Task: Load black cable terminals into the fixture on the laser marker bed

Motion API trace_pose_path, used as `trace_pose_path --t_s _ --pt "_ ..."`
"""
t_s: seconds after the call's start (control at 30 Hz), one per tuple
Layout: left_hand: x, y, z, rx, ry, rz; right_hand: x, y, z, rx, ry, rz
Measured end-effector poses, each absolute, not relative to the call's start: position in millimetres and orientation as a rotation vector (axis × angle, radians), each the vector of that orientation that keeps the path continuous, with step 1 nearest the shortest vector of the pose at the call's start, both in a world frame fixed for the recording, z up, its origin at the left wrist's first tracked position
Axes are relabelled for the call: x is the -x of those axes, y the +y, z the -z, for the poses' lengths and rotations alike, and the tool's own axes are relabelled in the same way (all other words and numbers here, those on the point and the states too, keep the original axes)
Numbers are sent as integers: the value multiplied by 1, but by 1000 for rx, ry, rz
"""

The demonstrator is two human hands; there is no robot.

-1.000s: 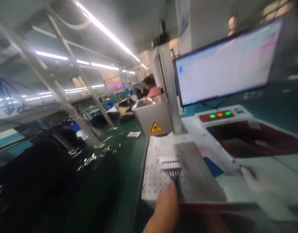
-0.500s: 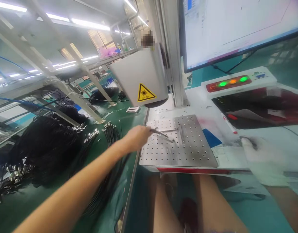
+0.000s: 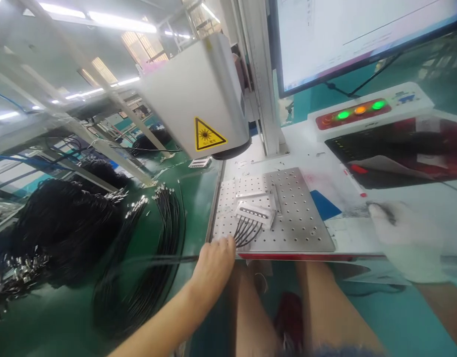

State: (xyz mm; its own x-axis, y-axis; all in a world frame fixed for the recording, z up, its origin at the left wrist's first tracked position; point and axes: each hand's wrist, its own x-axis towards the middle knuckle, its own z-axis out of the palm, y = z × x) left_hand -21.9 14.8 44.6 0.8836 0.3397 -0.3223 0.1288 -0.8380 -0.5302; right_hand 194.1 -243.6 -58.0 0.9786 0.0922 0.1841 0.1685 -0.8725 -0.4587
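**Slotted block sitting crooked on the plate, cables on a tight bend**

So the white slotted block (image 3: pixel 253 212) is over the perforated metal plate (image 3: pixel 299 218), nr the corner made by the long metal bar (image 3: pixel 252 194) and the short metal bar (image 3: pixel 276 199). It's skewed rel. to both, and tbh can't tell if it's lying flat or touching either one.

What could go wrong imo: the black cables (image 3: pixel 247 233) curve hard btwn block and hand, so a tug or twist at the hand end would prob swing the block further off, or pull an end out of its slot. Cause = cable stiffness + the grip being way back from the block, so not much control over its angle. Also poss: a corner catches on a bar b/c it comes in crooked. The laser head (image 3: pixel 184 99) w/ the yellow warning label (image 3: pixel 208 135) hangs above and behind, so a big upward lift might bump it.

Hand-wise: left hand (image 3: pixel 216 258) is bare, fingers curled together, clamped on the cable bunch at the plate's front edge, no real gap showing. Right hand (image 3: pixel 407 238) is in a white glove, down on the white worktop (image 3: pixel 347 235) nr the blue sheet (image 3: pixel 325 205). Can't tell if its fingers are apart or on anything, FWIW.
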Motion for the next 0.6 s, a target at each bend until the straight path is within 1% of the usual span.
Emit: trace_pose_path --t_s 0.07,0.13,0.23,0.37,0.47,0.6 --pt "28 18 -33 2599 -505 -619 -191 -237 51 2594 -256 160" --pt "32 20 -26 2640 -644 -631 -186 -222 43 2534 -467 176" --pt "36 24 -20 2682 -760 -610 -176 -188 35 2417 -941 161" --pt "43 29 -6 2727 -718 -505 -169 -136 37 2292 -1585 135" --pt "49 31 4 2751 -642 -407 -172 -108 48 2192 -1921 342" --pt "54 32 11 2775 -582 -344 -177 -93 70 2052 -2170 875"
